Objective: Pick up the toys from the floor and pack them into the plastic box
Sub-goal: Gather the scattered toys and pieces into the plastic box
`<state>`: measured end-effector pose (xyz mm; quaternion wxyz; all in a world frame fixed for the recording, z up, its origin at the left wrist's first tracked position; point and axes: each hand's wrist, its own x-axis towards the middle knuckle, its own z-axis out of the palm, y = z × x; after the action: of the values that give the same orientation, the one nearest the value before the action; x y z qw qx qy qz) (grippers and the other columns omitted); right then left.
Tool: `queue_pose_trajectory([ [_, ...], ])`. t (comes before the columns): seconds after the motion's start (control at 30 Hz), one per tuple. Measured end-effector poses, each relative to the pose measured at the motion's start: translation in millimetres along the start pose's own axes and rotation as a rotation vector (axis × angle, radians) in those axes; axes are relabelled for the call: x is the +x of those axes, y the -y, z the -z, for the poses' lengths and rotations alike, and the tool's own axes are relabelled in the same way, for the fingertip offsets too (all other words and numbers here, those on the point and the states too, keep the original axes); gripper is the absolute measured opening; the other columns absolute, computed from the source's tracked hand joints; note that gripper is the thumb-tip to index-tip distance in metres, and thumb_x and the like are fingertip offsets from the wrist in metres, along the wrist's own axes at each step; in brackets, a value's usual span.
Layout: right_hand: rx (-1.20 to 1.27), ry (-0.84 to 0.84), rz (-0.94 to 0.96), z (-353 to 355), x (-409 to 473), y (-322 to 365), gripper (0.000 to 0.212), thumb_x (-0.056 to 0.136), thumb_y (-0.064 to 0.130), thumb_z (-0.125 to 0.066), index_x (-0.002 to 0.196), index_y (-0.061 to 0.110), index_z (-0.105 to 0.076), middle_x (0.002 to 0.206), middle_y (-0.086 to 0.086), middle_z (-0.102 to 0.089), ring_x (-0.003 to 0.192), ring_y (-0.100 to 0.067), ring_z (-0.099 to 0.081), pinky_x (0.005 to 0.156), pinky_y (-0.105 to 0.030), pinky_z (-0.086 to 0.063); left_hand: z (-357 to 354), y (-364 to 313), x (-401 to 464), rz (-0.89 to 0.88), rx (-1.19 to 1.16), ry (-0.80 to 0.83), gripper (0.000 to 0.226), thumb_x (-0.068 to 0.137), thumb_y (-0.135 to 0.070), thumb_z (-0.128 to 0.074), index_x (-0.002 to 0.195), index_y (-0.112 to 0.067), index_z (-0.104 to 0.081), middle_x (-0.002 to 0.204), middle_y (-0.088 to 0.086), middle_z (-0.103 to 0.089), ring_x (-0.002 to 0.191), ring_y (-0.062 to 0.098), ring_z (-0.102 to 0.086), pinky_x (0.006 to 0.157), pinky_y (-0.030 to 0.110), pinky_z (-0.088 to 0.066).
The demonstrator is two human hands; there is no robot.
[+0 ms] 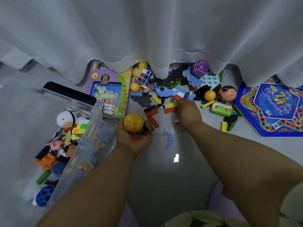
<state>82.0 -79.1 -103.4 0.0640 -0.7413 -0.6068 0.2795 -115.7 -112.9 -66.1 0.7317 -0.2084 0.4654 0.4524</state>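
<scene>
My left hand [133, 136] is palm up and cradles a yellow-orange ball [133, 122], with some small dark pieces tucked under it. It hovers just right of the clear plastic box [93, 130], which holds several toys. My right hand [188, 112] reaches down over the toy pile, its fingertips on a yellow wooden block [170, 105] and a red block [170, 109]. More coloured blocks [151, 110], marbles and puzzle pieces lie around it. What the right fingers hold is hidden.
A purple chess game box [111, 89] lies beside the plastic box. A Rubik's cube [144, 76], yellow balls [209, 95], a purple ball [200, 68], a face ball [227, 93] and a blue board game [272, 108] lie along the white curtain [147, 30]. A blue puzzle piece [168, 138] rests on the grey floor.
</scene>
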Motion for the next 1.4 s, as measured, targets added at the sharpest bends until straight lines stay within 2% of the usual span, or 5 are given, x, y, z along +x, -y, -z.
queue_pose_trajectory([
  [0.2,-0.089,0.040,0.066,-4,12,6,0.050,0.090,0.000,-0.047,0.138,0.013,-0.045,0.142,-0.010,-0.040,0.125,-0.034,-0.038,0.103,-0.038,-0.034,0,1,4,0.018,-0.007,-0.014,0.068,0.082,-0.061,-0.052,0.120,-0.005,-0.052,0.089,0.015,-0.054,0.073,0.024,-0.053,0.069,0.031,-0.049],
  [0.5,-0.142,0.056,0.006,-17,28,41,0.063,0.083,0.047,-0.064,0.132,0.013,-0.043,0.133,-0.013,-0.041,0.125,-0.033,-0.035,0.097,-0.042,-0.039,-5,-3,5,0.035,0.025,-0.006,0.067,0.083,-0.063,-0.048,0.104,0.001,-0.058,0.084,0.014,-0.054,0.073,0.023,-0.051,0.069,0.032,-0.047],
  [0.83,-0.118,-0.003,0.005,-31,28,46,0.034,0.093,0.020,-0.051,0.126,0.015,-0.052,0.130,-0.011,-0.045,0.122,-0.032,-0.035,0.086,-0.039,-0.042,-2,-8,10,0.026,0.019,-0.033,0.067,0.083,-0.063,-0.048,0.111,-0.002,-0.055,0.085,0.014,-0.053,0.072,0.021,-0.052,0.068,0.031,-0.047],
  [1.0,-0.106,0.037,-0.063,-33,30,56,0.044,0.090,0.034,-0.055,0.132,0.025,-0.046,0.131,-0.010,-0.040,0.124,-0.032,-0.032,0.088,-0.043,-0.041,-3,-6,8,0.032,0.023,-0.030,0.068,0.084,-0.063,-0.048,0.100,0.001,-0.060,0.082,0.014,-0.055,0.072,0.021,-0.052,0.072,0.031,-0.045],
  [1.4,-0.130,0.090,-0.071,-29,32,55,0.041,0.092,0.020,-0.050,0.132,0.020,-0.048,0.135,-0.013,-0.040,0.128,-0.035,-0.030,0.093,-0.044,-0.042,-1,-10,7,0.034,0.019,-0.039,0.068,0.083,-0.064,-0.048,0.103,0.000,-0.058,0.083,0.014,-0.054,0.073,0.021,-0.052,0.068,0.030,-0.048],
])
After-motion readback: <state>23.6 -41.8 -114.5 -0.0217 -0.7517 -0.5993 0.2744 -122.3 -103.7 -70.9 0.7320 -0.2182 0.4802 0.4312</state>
